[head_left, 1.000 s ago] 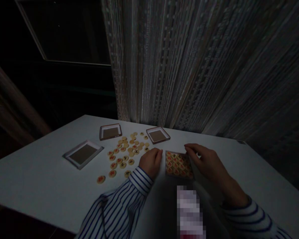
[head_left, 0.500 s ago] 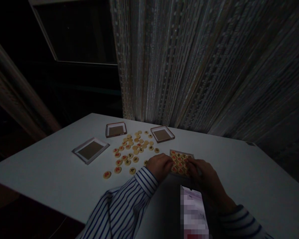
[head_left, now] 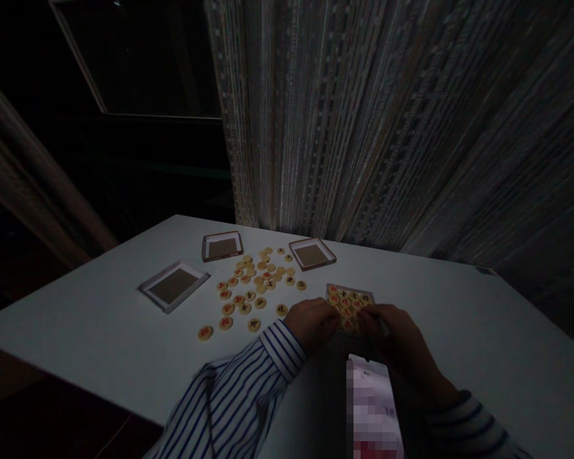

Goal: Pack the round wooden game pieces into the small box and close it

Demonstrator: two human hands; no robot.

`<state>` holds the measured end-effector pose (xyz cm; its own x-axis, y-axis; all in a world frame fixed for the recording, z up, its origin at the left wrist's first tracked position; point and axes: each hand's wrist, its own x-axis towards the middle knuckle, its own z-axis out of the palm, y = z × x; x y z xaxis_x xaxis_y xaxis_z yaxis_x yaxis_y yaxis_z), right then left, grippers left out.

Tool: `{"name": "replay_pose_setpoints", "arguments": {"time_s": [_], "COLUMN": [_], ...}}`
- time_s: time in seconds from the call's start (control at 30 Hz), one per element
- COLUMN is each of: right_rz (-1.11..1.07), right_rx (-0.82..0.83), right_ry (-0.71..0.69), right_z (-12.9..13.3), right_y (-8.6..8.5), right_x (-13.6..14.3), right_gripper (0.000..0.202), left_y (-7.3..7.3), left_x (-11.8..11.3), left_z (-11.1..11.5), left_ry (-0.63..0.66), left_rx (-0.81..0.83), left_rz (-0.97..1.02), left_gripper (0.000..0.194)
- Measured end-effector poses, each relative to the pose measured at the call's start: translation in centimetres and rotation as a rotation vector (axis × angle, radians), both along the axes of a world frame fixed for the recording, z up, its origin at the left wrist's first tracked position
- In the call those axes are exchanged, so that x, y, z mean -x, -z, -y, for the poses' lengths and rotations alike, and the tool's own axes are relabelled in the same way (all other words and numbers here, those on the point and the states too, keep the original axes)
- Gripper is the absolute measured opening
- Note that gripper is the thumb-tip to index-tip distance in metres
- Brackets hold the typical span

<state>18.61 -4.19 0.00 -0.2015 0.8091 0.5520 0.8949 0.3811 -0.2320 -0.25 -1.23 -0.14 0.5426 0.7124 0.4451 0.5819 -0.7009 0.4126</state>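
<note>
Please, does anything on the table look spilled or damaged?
Nothing looks damaged in this dim light. The loose round pieces look untidy: scattered left of the near box, some blank side up, while those visible inside sit in rows.

Round marked pieces (head_left: 346,303) lie in a tray (head_left: 358,290).

discs (head_left: 260,303): tan, red or black characters | sleeves (head_left: 229,386): white, blue-striped | table (head_left: 90,319): white

Red or black Chinese characters mark many loose xiangqi pieces (head_left: 254,324) and the packed xiangqi pieces (head_left: 346,303), too small and dim to read surely; marks on the phone screen (head_left: 373,398) are blurred or pixelated.
</note>
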Motion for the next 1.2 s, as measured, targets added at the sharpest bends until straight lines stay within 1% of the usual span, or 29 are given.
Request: {"name": "replay_pose_setpoints", "arguments": {"time_s": [0.13, 0.27, 0.43, 0.57, 0.7, 0.83, 1.0, 1.2], "right_rz": [-0.007, -0.018, -0.035, -0.041, -0.024, -0.020, 0.000, -0.029], "right_rx": [0.020, 0.058, 0.118, 0.092, 0.054, 0.055, 0.058, 0.022], "right_ry": [0.003, -0.028, -0.035, -0.052, -0.045, -0.040, -0.060, -0.071], "right_z": [0.0, -0.2, -0.5, -0.5, -0.3, -0.3, -0.5, -0.4], "right_y": [0.0, 0.2, 0.7, 0.9, 0.8, 0.6, 0.7, 0.7], "right_x": [0.1, -0.1, -0.3, -0.3, -0.2, -0.1, -0.2, -0.1], "right_gripper": [0.030, 0.028, 0.028, 0.028, 0.027, 0.026, 0.025, 0.024], "left_y": [0.0, 0.1, 0.2, 0.1, 0.0, 0.0, -0.2, -0.7], "left_x": [0.0, 0.1, 0.0, 0.0, 0.0, 0.1, 0.2, 0.5], "left_z": [-0.1, -0.3, -0.3, -0.1, 0.0, 0.0, 0.1, 0.8], "left_ry": [0.004, 0.016, -0.008, -0.014, -0.031, -0.020, -0.044, -0.025], "left_rx": [0.020, 0.031, 0.036, 0.028, 0.035, 0.053, 0.078, 0.113], "left_rz": [-0.011, 0.010, 0.017, 0.046, 0.049, 0.073, 0.150, 0.157], "left_gripper": [0.012, 0.013, 0.017, 0.018, 0.017, 0.019, 0.020, 0.019]}}
